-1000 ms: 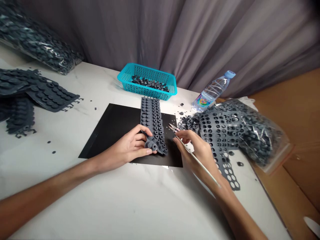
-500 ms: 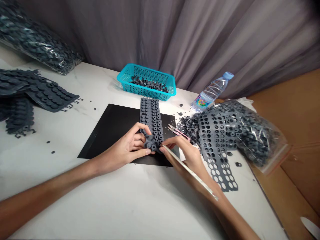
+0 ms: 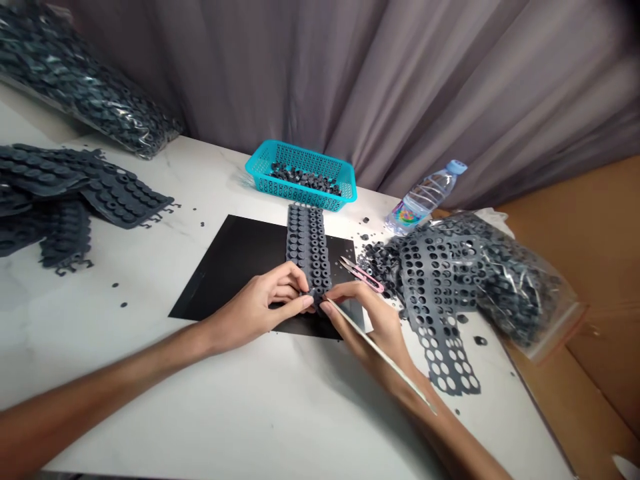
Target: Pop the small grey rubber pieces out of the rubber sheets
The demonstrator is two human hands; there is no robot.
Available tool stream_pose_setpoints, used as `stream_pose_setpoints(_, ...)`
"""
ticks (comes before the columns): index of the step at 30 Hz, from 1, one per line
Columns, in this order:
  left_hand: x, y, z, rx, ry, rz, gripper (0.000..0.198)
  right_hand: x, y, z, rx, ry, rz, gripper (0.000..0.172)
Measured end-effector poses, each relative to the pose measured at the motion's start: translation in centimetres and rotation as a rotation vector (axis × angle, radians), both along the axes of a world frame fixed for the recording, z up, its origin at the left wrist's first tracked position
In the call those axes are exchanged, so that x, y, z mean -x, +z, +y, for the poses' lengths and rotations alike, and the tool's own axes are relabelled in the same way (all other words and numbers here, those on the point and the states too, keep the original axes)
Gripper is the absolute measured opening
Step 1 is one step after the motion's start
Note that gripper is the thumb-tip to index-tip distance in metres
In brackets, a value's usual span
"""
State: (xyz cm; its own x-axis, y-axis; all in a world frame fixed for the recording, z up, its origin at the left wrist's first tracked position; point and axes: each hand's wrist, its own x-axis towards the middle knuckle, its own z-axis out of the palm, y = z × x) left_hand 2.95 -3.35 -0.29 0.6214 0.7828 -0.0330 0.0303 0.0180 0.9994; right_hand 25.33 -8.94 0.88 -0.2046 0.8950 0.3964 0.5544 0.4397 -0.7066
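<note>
A dark grey rubber sheet of moulded round parts (image 3: 309,243) lies lengthwise on a black mat (image 3: 220,267). My left hand (image 3: 275,297) pinches the near end of this sheet between thumb and fingers. Close beside it, my right hand (image 3: 367,310) holds a thin pale stick-like tool (image 3: 383,357), its tip at the sheet's near edge. The long end of the tool slants back over my wrist. What exactly the tip touches is hidden by the fingers. Pink thread snips (image 3: 367,275) lie just beyond my right hand.
A blue basket (image 3: 300,193) with small black parts stands behind the mat. To the right are a water bottle (image 3: 425,200), a punched-out rubber sheet (image 3: 443,327) and a clear bag of parts (image 3: 525,293). More sheets (image 3: 115,193) and a large filled bag (image 3: 100,93) sit at left.
The near end of the rubber sheet, curled up before, now lies lower and flatter between my hands. My left fingers have closed in nearer to the tool's tip. The view has shifted slightly.
</note>
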Motion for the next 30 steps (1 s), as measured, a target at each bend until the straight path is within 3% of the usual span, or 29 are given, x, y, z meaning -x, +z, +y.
stream_pose_setpoints(7,0.0,-0.4,0.3,0.033,-0.04,-0.047,0.027,0.2,0.4,0.2,-0.074,0.118,0.008,0.013)
stream_pose_setpoints(17,0.2,-0.4,0.2,0.033,-0.048,-0.034,0.028,-0.2,0.6,0.2,-0.041,0.202,-0.035,0.008)
stream_pose_setpoints(30,0.1,-0.5,0.1,-0.029,-0.022,0.013,0.027,-0.2,0.1,0.5,-0.105,0.183,-0.125,0.012)
